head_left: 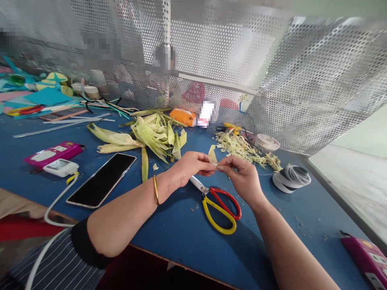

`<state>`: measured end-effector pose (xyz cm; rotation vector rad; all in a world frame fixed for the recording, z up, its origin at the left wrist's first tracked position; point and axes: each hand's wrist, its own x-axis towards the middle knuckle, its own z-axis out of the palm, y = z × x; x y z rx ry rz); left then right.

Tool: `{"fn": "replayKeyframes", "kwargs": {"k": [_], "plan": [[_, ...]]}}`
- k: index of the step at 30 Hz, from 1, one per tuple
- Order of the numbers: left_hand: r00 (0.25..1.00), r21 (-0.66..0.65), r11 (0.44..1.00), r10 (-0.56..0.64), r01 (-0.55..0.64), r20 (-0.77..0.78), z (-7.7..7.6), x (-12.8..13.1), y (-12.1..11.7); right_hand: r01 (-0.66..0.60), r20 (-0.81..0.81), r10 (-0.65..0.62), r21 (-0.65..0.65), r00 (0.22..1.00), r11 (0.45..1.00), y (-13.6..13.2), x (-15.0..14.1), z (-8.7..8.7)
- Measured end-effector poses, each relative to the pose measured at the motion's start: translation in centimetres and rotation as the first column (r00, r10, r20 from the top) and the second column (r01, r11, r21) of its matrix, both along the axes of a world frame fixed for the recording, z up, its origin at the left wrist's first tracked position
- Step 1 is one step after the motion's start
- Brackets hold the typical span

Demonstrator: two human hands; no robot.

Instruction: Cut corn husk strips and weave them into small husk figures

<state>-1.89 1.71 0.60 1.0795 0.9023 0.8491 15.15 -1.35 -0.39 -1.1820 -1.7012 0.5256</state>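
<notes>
A pale yellow-green piece of corn husk (212, 154) stands upright between two bare hands above a blue tabletop (178, 225). The left hand (195, 164), with a gold bangle (156, 189) at the wrist, grasps the husk's lower end between thumb and fingers; the right hand (240, 175) pinches at the same end from the other side, its fingertips close to the left's. Beneath them lie open-handled scissors (222, 207) with one red and one yellow grip, their blades partly hidden under the left hand. Beyond the hands sit a heap of green corn husks (151, 135) and, to its right, a pile of shredded husk strips (238, 147). A black-and-white spool of thread (291, 179) stands near the right hand. A black-screened smartphone (102, 180) lies beside the left forearm, near a magenta power strip (54, 154). An orange soft packet (183, 117) rests before a perforated metallic screen (220, 52).
</notes>
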Motion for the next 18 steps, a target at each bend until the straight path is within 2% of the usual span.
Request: {"fn": "replayKeyframes", "kwargs": {"k": [3,7,13,18], "plan": [[1.0,0.032,0.999,0.002,-0.002,-0.018,0.05,0.11,-0.11,0.032,0.04,-0.032,0.012,0.999,0.999,-0.11,-0.14,0.02],[0.997,0.125,0.992,0.035,-0.025,-0.072,0.06,0.28,-0.26,0.023,0.044,-0.019,-0.072,0.999,0.997,-0.11,-0.14,-0.27],[0.977,0.351,0.936,0.081,-0.007,-0.195,-0.71,0.1,0.08,-0.015,-0.055,0.005,-0.17,0.998,0.985,-0.03,-0.23,-0.64],[0.959,0.377,0.926,0.106,0.001,-0.262,-0.72,0.13,0.17,-0.001,-0.144,-0.027,-0.192,0.989,0.981,0.11,-0.53,-0.64]]}}
